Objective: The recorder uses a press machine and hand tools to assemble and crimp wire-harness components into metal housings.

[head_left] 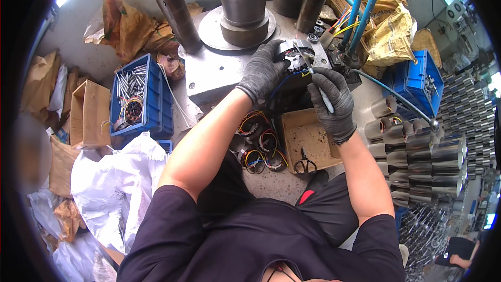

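My left hand (262, 69), in a dark grey glove, grips a motor stator (295, 61) from its left side at the front of the steel press table (211, 75). The stator is a short metal ring with white parts inside and blue and yellow leads. In my right hand (335, 100), also gloved, is a slim tool with a pale blue-white handle (327, 103). Its thin metal end reaches across the stator's top; whether it is a blade or a rod I cannot make out. My left fingertips are partly hidden behind the ring.
Behind the stator stand a steel cylinder (242, 0) and two posts. Small bearings (313, 37) lie right of it. Below are several wired stators (267, 141) and a cardboard box (297, 125) with scissors (305, 163). A blue crate (156, 120) holds shafts; metal cylinders (425, 159) are stacked right.
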The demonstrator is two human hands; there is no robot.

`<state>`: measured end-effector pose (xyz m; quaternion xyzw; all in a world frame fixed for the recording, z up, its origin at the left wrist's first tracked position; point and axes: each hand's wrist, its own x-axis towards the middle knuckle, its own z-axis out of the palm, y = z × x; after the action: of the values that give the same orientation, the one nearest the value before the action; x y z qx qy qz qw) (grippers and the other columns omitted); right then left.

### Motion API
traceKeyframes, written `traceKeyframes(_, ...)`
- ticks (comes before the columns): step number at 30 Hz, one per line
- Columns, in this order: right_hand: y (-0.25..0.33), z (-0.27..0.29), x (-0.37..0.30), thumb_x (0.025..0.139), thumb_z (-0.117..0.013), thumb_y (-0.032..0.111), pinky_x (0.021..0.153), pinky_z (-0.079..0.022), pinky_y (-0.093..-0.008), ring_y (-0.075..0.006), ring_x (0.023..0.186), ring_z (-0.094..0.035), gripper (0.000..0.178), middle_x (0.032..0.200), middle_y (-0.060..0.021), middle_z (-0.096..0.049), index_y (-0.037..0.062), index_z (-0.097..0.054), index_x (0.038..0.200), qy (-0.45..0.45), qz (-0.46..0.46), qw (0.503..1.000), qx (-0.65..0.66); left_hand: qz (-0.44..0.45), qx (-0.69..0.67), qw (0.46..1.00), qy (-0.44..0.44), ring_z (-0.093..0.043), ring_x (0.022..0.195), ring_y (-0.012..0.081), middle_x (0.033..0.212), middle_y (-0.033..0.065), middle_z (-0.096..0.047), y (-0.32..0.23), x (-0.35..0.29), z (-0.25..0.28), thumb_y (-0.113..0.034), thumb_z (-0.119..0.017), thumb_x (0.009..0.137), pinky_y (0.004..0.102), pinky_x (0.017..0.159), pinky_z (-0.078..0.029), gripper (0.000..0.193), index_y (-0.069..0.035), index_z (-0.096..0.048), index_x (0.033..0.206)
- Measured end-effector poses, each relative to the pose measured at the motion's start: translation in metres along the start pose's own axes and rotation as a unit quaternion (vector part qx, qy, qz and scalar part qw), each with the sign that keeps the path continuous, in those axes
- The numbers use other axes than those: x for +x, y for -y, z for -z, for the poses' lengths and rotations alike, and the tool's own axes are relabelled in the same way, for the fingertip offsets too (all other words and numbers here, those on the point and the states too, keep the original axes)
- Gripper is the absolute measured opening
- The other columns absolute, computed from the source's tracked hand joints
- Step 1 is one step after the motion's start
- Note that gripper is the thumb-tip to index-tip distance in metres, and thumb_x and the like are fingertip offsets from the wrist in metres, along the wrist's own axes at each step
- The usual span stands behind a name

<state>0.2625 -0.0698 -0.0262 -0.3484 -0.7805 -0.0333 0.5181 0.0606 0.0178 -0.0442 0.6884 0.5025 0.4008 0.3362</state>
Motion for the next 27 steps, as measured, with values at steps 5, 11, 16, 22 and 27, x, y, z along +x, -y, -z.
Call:
traceKeyframes(5, -0.01, 0.001, -0.001, 0.085, -0.077, 0.001, 0.084, -0.059, -0.0386, -0.0313, 0.097, -0.07, 0.025, 0.112, -0.015, -0.069, 0.0053, -0.072, 0.109, -0.025, -0.007, 0.998, -0.059, -0.009, 0.068, 0.998, -0.009, -0.066, 0.115, 0.0274, 0.127, 0.0226, -0.067, 0.0, 0.002, 0.001, -0.012, -0.07, 0.086, 0.0371, 0.102, -0.051, 0.062, 0.003, -0.05, 0.143)
traceKeyframes(11, -0.062, 0.029, -0.007, 0.091, -0.075, 0.003, 0.083, -0.058, -0.0343, -0.0255, 0.098, -0.07, 0.019, 0.11, -0.0124, -0.07, 0.0044, -0.072, 0.11, -0.082, -0.071, 0.989, -0.097, 0.007, 0.016, 1.0, 0.002, -0.066, 0.115, 0.0258, 0.127, 0.0221, -0.067, 0.018, 0.007, -0.002, -0.01, -0.07, 0.088, 0.0353, 0.101, -0.05, 0.059, 0.007, -0.049, 0.14)
traceKeyframes(16, -0.069, 0.03, -0.004, 0.094, -0.072, 0.005, 0.075, -0.058, -0.028, -0.0179, 0.084, -0.072, 0.017, 0.098, -0.011, -0.074, 0.0004, -0.07, 0.11, -0.183, -0.368, 0.891, 0.195, 0.027, -0.032, 0.999, -0.002, -0.067, 0.117, 0.0363, 0.124, 0.0266, -0.068, 0.032, 0.015, 0.005, -0.019, -0.074, 0.086, 0.0411, 0.103, -0.05, 0.058, 0.003, -0.055, 0.136)
traceKeyframes(22, -0.116, 0.052, -0.02, 0.084, -0.067, 0.009, 0.075, -0.061, -0.0376, -0.0244, 0.082, -0.072, 0.024, 0.095, -0.0132, -0.075, 0.0038, -0.068, 0.108, -0.058, -0.514, 0.742, 0.426, 0.046, -0.091, 0.995, -0.001, -0.068, 0.117, 0.0338, 0.123, 0.0248, -0.07, 0.045, 0.02, 0.005, -0.015, -0.072, 0.086, 0.0397, 0.102, -0.051, 0.056, 0.003, -0.055, 0.136)
traceKeyframes(27, -0.098, 0.018, -0.021, 0.083, -0.067, 0.008, 0.077, -0.06, -0.0334, -0.0179, 0.085, -0.071, 0.019, 0.096, -0.01, -0.073, 0.001, -0.072, 0.1, 0.116, -0.558, 0.755, 0.323, 0.045, -0.067, 0.996, -0.026, -0.067, 0.118, 0.0334, 0.125, 0.0245, -0.069, 0.043, 0.016, 0.013, -0.017, -0.072, 0.087, 0.0396, 0.103, -0.05, 0.059, 0.002, -0.054, 0.139)
